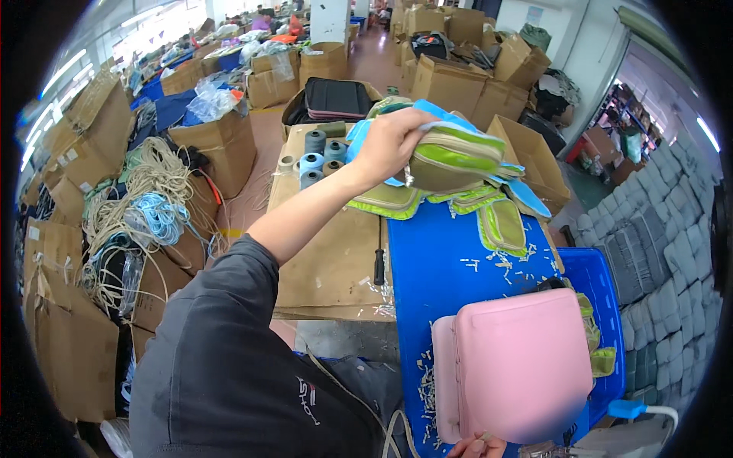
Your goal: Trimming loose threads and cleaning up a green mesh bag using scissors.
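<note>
My left hand [397, 145] reaches forward across the table, its fingers closed on a khaki zippered pouch [452, 162] with lime-green trim. The pouch is raised over a pile of similar green pouches [388, 202] with light blue pieces among them. One small green pouch [504, 226] lies flat at the near side of the pile. At the bottom edge, my right hand [481, 445] shows only its fingertips, pinched together below a large pink rounded case-like object [527, 359]. What those fingertips hold, if anything, is too small to make out.
Thread cones [311, 162] stand on the brown board left of the pile, and a black-handled screwdriver [379, 267] lies nearer me. Pale scraps litter the blue tabletop [427, 267]. A blue crate [611, 305] with green pouches sits at right. An open carton [527, 149] stands beyond.
</note>
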`<state>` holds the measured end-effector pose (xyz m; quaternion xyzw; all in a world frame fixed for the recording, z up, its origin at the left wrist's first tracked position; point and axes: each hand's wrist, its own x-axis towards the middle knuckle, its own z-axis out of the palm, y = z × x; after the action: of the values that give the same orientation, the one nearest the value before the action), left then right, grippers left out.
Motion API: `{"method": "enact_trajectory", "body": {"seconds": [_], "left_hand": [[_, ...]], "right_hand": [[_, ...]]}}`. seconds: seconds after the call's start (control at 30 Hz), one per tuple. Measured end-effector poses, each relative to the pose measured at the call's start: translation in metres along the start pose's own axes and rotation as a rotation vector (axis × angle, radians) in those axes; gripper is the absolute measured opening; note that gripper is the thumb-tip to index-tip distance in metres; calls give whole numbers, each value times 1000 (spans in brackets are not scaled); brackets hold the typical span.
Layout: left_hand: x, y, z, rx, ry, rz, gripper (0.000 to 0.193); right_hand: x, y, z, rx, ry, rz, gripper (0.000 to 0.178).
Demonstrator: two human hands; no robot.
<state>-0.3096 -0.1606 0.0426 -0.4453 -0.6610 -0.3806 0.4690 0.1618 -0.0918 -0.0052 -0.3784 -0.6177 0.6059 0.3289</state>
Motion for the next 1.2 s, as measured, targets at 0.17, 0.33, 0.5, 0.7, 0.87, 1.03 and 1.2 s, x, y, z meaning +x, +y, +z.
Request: {"method": "enact_trajectory", "body": {"seconds": [0.17, 0.33, 0.5, 0.7, 0.87, 1.03, 1.2], "left_hand": [[24, 79, -7, -794, -276, -502, 18], [5, 161, -3, -1608, -305, -936, 20], [-88, 244, -7, -1603, -414, -1248, 18], [-126, 215, -26, -1468, -1204, -990, 11], [-85, 192, -31, -827, -1237, 22, 16], [-12, 239, 4, -964, -669, 55, 15], [8, 266, 43, -1351, -1042, 681, 16]], "right_hand": [[4, -13, -5, 13, -52, -168, 6], [11, 2, 5, -4, 57, -244, 7], [18, 25, 12, 329, 191, -9, 11], [20, 10, -13, 278, 290, 170, 26], [30, 12, -18, 75, 235, 50, 34], [25, 4, -28, -257, 71, -11, 33], [17, -18, -17, -511, 108, -358, 19]]}}
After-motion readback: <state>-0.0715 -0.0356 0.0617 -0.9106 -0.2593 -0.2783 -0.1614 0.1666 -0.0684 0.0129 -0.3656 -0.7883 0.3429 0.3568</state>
